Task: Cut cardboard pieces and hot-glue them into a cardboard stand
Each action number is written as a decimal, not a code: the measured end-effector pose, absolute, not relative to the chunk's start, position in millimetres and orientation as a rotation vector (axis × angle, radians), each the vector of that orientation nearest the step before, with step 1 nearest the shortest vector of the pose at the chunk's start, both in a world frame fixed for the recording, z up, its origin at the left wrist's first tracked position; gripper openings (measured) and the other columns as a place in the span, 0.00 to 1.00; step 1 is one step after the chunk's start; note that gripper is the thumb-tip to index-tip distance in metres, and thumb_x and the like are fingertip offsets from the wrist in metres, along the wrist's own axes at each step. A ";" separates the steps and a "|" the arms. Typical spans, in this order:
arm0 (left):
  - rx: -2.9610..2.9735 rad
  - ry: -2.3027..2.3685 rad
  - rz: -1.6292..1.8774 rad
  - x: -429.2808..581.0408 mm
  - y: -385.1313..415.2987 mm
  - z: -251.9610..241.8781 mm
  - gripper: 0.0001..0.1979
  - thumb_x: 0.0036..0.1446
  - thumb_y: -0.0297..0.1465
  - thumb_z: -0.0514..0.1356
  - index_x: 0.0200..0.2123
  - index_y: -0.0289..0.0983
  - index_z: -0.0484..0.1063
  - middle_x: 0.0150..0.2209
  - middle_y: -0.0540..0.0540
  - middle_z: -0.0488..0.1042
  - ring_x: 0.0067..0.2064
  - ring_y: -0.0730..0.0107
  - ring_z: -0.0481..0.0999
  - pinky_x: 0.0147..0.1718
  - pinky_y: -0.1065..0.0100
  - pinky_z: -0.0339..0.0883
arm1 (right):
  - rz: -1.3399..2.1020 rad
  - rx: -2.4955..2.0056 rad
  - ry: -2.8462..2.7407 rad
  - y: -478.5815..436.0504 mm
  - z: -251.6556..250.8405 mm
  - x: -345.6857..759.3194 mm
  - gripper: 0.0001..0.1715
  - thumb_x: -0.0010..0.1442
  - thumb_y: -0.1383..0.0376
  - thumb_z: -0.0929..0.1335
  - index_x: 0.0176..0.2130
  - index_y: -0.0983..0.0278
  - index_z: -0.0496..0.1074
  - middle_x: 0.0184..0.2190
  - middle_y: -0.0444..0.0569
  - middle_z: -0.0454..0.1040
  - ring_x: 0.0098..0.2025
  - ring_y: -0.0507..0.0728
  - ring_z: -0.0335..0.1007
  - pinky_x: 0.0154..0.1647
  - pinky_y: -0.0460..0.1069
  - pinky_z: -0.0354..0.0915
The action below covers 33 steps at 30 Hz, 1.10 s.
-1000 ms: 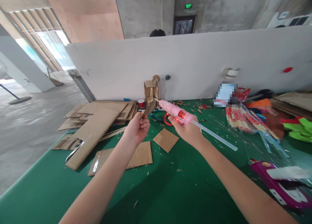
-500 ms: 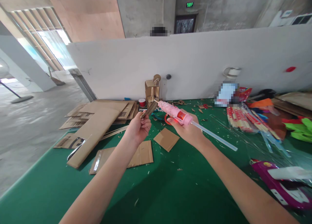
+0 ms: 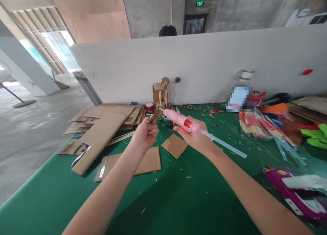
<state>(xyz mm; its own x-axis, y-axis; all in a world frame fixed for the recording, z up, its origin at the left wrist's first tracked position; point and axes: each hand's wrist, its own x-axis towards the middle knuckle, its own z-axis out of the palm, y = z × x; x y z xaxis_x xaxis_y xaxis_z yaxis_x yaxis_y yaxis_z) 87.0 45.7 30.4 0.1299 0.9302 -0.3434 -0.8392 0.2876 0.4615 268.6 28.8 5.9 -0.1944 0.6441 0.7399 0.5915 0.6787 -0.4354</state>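
My left hand point(image 3: 146, 132) is closed on a narrow piece of cardboard point(image 3: 156, 114), tilted up and away from me. My right hand point(image 3: 194, 134) grips a pink hot glue gun point(image 3: 180, 119), a long clear glue stick point(image 3: 224, 143) jutting from its rear. The gun's nozzle is at the edge of the cardboard piece; whether they touch I cannot tell. Behind them a small cardboard structure point(image 3: 156, 92) with a round disc on top stands against the partition. Below my hands a square of cardboard point(image 3: 174, 145) lies flat on the green table point(image 3: 168, 201).
Stacked cardboard sheets point(image 3: 102, 122) and thin wooden sticks lie left. A red spool point(image 3: 149, 107) stands behind. At right are packs of chopsticks point(image 3: 250, 124), a phone-like screen point(image 3: 238, 98) and a purple device point(image 3: 293, 194). Someone's head point(image 3: 168, 30) shows above the white partition point(image 3: 127, 64).
The glue gun has shifted slightly left along the cardboard piece. My left hand holds the piece nearly still. The whole view has moved a little.
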 end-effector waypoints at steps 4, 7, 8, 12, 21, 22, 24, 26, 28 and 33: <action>0.176 0.634 1.310 86.7 45.1 31.0 0.15 0.65 0.25 0.47 0.24 0.34 0.59 0.17 0.55 0.59 0.12 0.88 0.53 0.09 0.83 0.42 | 0.071 -0.962 -1.894 28.2 5.8 268.1 0.19 0.60 0.50 0.64 0.31 0.63 0.70 0.26 0.47 0.71 0.28 0.55 0.68 0.29 0.49 0.62; 0.156 0.644 1.312 87.3 44.4 32.1 0.15 0.64 0.24 0.48 0.23 0.34 0.58 0.18 0.55 0.59 0.12 0.88 0.52 0.09 0.83 0.42 | 0.063 -0.992 -1.793 31.2 4.0 269.0 0.21 0.60 0.48 0.64 0.31 0.62 0.70 0.24 0.46 0.70 0.26 0.54 0.66 0.27 0.48 0.61; 0.149 0.651 1.309 87.5 44.3 32.3 0.15 0.64 0.25 0.48 0.23 0.35 0.58 0.18 0.55 0.59 0.12 0.88 0.52 0.09 0.83 0.42 | 0.060 -0.995 -1.780 31.7 3.6 268.9 0.21 0.60 0.48 0.64 0.31 0.62 0.70 0.24 0.46 0.70 0.25 0.54 0.66 0.27 0.48 0.61; 0.153 0.659 1.307 88.3 44.0 32.1 0.16 0.65 0.25 0.47 0.23 0.34 0.59 0.17 0.55 0.59 0.12 0.89 0.52 0.09 0.84 0.42 | 0.053 -0.982 -1.855 28.5 3.7 266.4 0.20 0.61 0.50 0.64 0.31 0.62 0.70 0.25 0.47 0.71 0.27 0.54 0.67 0.29 0.48 0.62; 0.179 0.659 1.321 88.1 45.9 29.8 0.15 0.65 0.25 0.47 0.24 0.33 0.60 0.18 0.55 0.59 0.12 0.89 0.53 0.09 0.83 0.43 | -0.005 -0.970 -1.825 27.7 3.0 263.2 0.19 0.62 0.51 0.63 0.31 0.62 0.69 0.25 0.47 0.70 0.27 0.55 0.67 0.29 0.49 0.62; 0.179 0.656 1.320 88.0 46.0 29.7 0.15 0.65 0.25 0.47 0.24 0.34 0.60 0.18 0.55 0.59 0.12 0.89 0.53 0.09 0.83 0.43 | -0.009 -0.979 -1.821 28.2 2.4 263.0 0.19 0.62 0.51 0.63 0.30 0.62 0.68 0.24 0.47 0.70 0.27 0.54 0.67 0.28 0.49 0.62; 0.179 0.648 1.315 87.5 46.1 29.6 0.15 0.65 0.25 0.47 0.24 0.34 0.60 0.18 0.55 0.59 0.12 0.89 0.53 0.09 0.83 0.43 | 0.014 -0.984 -1.857 28.0 1.0 262.3 0.18 0.62 0.52 0.63 0.30 0.62 0.68 0.24 0.47 0.69 0.27 0.54 0.66 0.28 0.49 0.61; 0.177 0.641 1.315 86.6 46.1 29.8 0.15 0.65 0.25 0.46 0.24 0.33 0.60 0.18 0.55 0.60 0.12 0.89 0.53 0.09 0.84 0.43 | 0.036 -0.964 -1.912 27.0 -0.6 261.7 0.18 0.62 0.52 0.64 0.30 0.62 0.68 0.24 0.47 0.69 0.27 0.54 0.66 0.28 0.48 0.61; 0.172 0.640 1.321 85.7 46.0 29.8 0.15 0.65 0.24 0.46 0.24 0.33 0.59 0.18 0.55 0.60 0.12 0.89 0.53 0.09 0.83 0.43 | 0.042 -0.951 -1.930 25.9 -1.4 261.2 0.18 0.62 0.52 0.64 0.31 0.62 0.68 0.24 0.47 0.69 0.27 0.54 0.66 0.27 0.48 0.61; 0.166 0.646 1.323 85.9 45.0 29.4 0.16 0.65 0.24 0.47 0.23 0.33 0.59 0.18 0.55 0.59 0.12 0.89 0.53 0.09 0.83 0.43 | -0.051 -0.968 -1.797 26.0 1.3 260.7 0.20 0.63 0.50 0.62 0.30 0.63 0.67 0.23 0.45 0.68 0.24 0.53 0.64 0.27 0.47 0.61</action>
